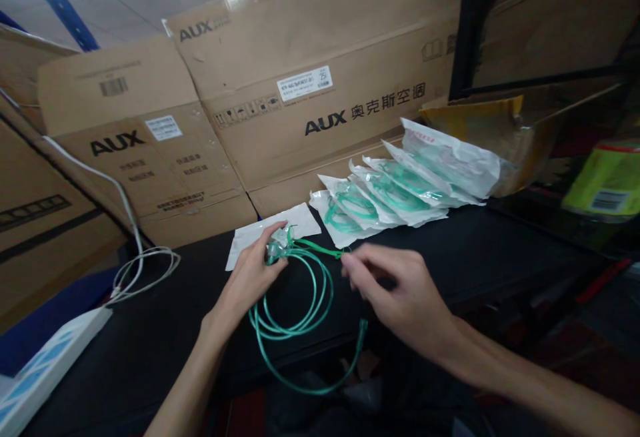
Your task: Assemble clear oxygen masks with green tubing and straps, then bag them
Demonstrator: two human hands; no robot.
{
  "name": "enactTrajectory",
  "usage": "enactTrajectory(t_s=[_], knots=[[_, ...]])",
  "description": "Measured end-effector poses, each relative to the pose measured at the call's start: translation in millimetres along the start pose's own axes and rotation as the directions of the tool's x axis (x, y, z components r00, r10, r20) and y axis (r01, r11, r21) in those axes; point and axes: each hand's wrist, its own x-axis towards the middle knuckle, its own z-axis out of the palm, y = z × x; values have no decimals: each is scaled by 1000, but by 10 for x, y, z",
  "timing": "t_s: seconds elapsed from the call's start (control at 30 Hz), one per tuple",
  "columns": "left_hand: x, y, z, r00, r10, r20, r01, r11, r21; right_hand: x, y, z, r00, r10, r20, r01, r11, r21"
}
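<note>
My left hand (259,265) is closed around a small clear oxygen mask (278,245), its body partly hidden by the fingers. Coiled green tubing (314,313) hangs from the mask over the table's front edge, with a connector at its loose end. Out to the right, my right hand (393,283) pinches the end of a green elastic strap (320,247), which runs taut from the mask. A flat white paper wrapper (300,218) lies behind my left hand.
Several clear-and-white packets (357,207) with green tubing inside lean in a row at the back. Large AUX cardboard boxes (280,150) stand behind. At left are a power strip (55,363) and a white cable (127,213); a yellow-green labelled container (607,180) is at right.
</note>
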Motion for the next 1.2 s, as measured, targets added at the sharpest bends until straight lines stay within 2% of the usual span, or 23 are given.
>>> enactTrajectory(t_s=[0.03, 0.07, 0.13, 0.17, 0.23, 0.33, 0.4, 0.43, 0.5, 0.57, 0.63, 0.7, 0.73, 0.8, 0.83, 0.9, 0.97, 1.1, 1.2], knots=[[-12, -6, 9, 1000, -15, 1, 15, 1000, 0, -221, -25, -12, 985, 70, 158, -68, 997, -19], [-23, -9, 19, 1000, -29, 0, 29, 1000, -4, -442, -21, -1, 939, 159, 304, -155, 987, -37], [-40, -5, 40, 999, -53, 0, 53, 998, -18, -827, 71, 88, 796, 347, 496, -361, 930, -71], [-47, 2, 49, 998, -60, -2, 60, 998, -27, -969, 144, 162, 731, 411, 544, -457, 888, -56], [-60, 23, 60, 998, -61, -1, 61, 997, -46, -1122, 293, 340, 657, 488, 575, -637, 767, 77], [-86, 53, 37, 998, -55, -3, 55, 997, -62, -1095, 392, 576, 598, 535, 596, -790, 516, 329], [-118, 58, -6, 998, -63, -16, 62, 996, -59, -1007, 362, 644, 604, 516, 607, -797, 396, 457], [-139, 53, -30, 998, -64, -24, 63, 996, -57, -961, 332, 645, 622, 499, 603, -782, 371, 500], [-187, 34, -76, 999, -43, -30, 41, 997, -66, -869, 268, 591, 670, 475, 571, -742, 397, 541], [-239, 12, -107, 1000, -2, -20, 0, 996, -92, -766, 217, 491, 712, 489, 503, -702, 504, 504], [-284, 2, -121, 999, 41, -4, -41, 991, -126, -638, 179, 385, 789, 497, 361, -612, 691, 386], [-316, 11, -127, 997, 74, -1, -73, 985, -154, -492, 151, 307, 905, 401, 143, -423, 884, 201], [-325, 23, -129, 996, 86, -4, -85, 983, -165, -418, 141, 286, 950, 312, 32, -313, 943, 108], [-330, 61, -132, 995, 95, -19, -96, 979, -178, -281, 136, 286, 981, 156, -112, -156, 988, 2], [-325, 86, -132, 995, 92, -29, -95, 979, -181, -221, 142, 305, 982, 127, -141, -128, 992, 4], [-304, 143, -121, 995, 83, -61, -92, 979, -184, -118, 170, 379, 979, 163, -123, -153, 985, 84], [-272, 199, -90, 991, 70, -112, -91, 978, -190, -33, 208, 486, 964, 257, -66, -235, 943, 234], [-188, 274, 31, 982, 26, -185, -66, 975, -214, 113, 269, 735, 927, 374, 28, -314, 732, 605], [-120, 289, 129, 978, -1, -210, -44, 976, -213, 201, 288, 867, 901, 423, 96, -364, 618, 697]])
